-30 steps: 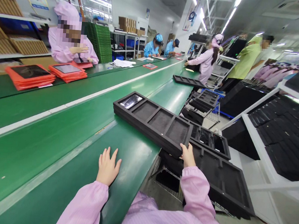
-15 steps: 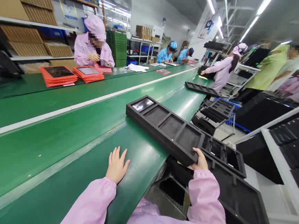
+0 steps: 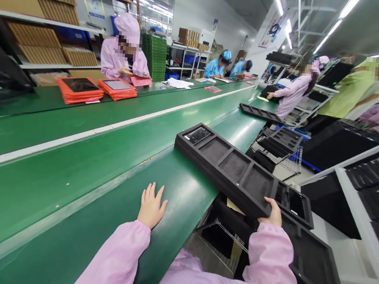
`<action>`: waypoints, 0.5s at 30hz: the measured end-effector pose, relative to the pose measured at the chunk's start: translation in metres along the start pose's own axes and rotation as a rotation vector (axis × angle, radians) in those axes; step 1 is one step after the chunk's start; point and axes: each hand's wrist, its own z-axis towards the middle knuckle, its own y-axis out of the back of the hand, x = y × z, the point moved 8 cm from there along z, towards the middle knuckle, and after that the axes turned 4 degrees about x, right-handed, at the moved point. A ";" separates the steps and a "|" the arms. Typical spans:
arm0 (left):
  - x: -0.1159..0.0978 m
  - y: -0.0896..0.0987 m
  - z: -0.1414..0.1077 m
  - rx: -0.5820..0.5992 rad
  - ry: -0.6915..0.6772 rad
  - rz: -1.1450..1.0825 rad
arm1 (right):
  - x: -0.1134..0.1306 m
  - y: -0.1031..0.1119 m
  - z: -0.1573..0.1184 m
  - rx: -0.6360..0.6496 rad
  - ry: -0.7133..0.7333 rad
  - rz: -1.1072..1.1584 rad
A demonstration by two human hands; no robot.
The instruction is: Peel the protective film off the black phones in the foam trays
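My right hand [image 3: 272, 213] grips the near corner of a black foam tray [image 3: 219, 184], thumb on top of the rim and fingers underneath. The tray lies slantwise over the edge of the green bench [image 3: 108, 241]. In its far compartment sits a dark screen panel [image 3: 197, 136]; the other compartments visible in it are bare. My left hand [image 3: 151, 206] rests palm down on the bench with fingers spread, holding nothing, apart from the tray. Behind my right hand, another foam tray [image 3: 305, 219] carries dark panels, partly hidden.
A larger black tray [image 3: 323, 260] lies low at right, above a wire cart. Another foam tray [image 3: 258, 112] is farther along the bench. Stacks of orange sheets [image 3: 81, 95] stand across the line near a person in pink [image 3: 126, 52]. Other people work farther off.
The gripped foam tray has shifted right and slightly toward me with my right hand, covering more of the tray behind. My left hand stays flat on the bench. The view has turned slightly.
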 end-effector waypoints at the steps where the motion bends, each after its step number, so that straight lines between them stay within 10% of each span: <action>1: 0.000 0.000 0.000 0.002 0.003 0.003 | -0.002 -0.002 0.001 -0.007 -0.019 0.013; 15: 0.005 -0.001 -0.003 -0.045 -0.035 -0.023 | 0.000 -0.014 0.019 0.008 -0.033 -0.008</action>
